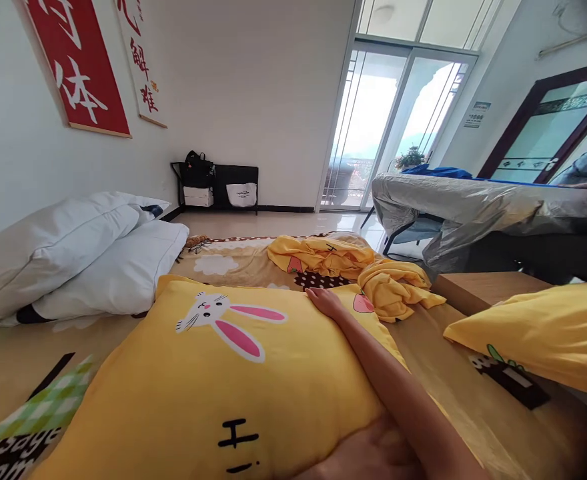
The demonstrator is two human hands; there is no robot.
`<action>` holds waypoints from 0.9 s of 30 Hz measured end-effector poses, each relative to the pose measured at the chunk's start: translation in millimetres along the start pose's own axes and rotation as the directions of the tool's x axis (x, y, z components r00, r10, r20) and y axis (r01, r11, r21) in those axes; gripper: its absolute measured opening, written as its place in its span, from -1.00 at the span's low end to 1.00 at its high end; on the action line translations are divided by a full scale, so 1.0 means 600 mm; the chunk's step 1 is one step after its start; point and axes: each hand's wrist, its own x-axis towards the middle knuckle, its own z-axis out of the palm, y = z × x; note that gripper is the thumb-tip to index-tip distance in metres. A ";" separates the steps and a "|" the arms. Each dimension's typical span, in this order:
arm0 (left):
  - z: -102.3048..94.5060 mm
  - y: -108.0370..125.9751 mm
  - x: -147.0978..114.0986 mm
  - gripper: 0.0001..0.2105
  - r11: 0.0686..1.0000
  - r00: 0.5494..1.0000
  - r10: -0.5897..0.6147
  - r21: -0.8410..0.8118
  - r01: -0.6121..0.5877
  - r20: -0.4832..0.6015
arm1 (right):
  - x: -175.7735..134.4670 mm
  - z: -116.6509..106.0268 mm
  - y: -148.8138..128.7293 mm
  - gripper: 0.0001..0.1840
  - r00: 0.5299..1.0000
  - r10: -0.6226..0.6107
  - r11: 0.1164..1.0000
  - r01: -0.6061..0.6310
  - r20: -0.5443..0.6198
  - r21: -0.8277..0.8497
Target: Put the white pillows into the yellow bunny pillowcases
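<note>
A yellow pillow (173, 380) with a white rabbit print and black "Hi" lettering lies in front of me and fills the lower middle of the view. My right arm reaches across it from the lower right. At the pillow's far edge, my right hand (326, 302) is closed on the cloth, its fingertips partly hidden. My left hand cannot be made out. A blurred patch of skin shows at the bottom edge against the pillow; which body part it is, I cannot tell. Just beyond my right hand lies a crumpled yellow cloth (396, 287).
White pillows (98, 260) are stacked at the left on the patterned bed cover (218, 265). Another yellow pillow (548, 333) lies at the right, near a brown box (483, 288). A plastic-covered table (473, 200) stands behind. Farther back are a black rack (236, 175) and sliding glass doors (373, 100).
</note>
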 end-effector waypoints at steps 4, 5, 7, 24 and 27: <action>-0.062 -0.025 -0.118 -0.69 0.993 0.995 -0.025 -0.113 0.014 -0.095 | -0.066 -0.008 -0.051 -0.39 0.981 -0.181 0.984 0.181 -0.074 -0.008; -0.081 -0.037 -0.147 -0.72 0.973 0.970 -0.211 -0.120 0.197 -0.120 | -0.082 -0.003 -0.070 -0.38 0.951 -0.303 0.953 0.304 -0.055 0.004; -0.110 -0.061 -0.193 -0.62 0.832 0.823 -0.551 -0.025 0.554 -0.140 | -0.102 0.012 -0.108 -0.38 0.839 -0.544 0.838 0.543 -0.002 0.047; -0.097 -0.038 -0.257 -0.40 0.675 0.717 -0.681 0.253 0.693 -0.146 | 0.041 0.033 -0.062 -0.37 0.984 -0.079 0.989 0.098 0.160 -0.114; -0.096 -0.005 -0.285 -0.43 0.661 0.737 -0.631 0.330 0.674 -0.242 | 0.011 0.024 -0.076 -0.39 0.988 -0.134 0.983 0.142 0.076 -0.116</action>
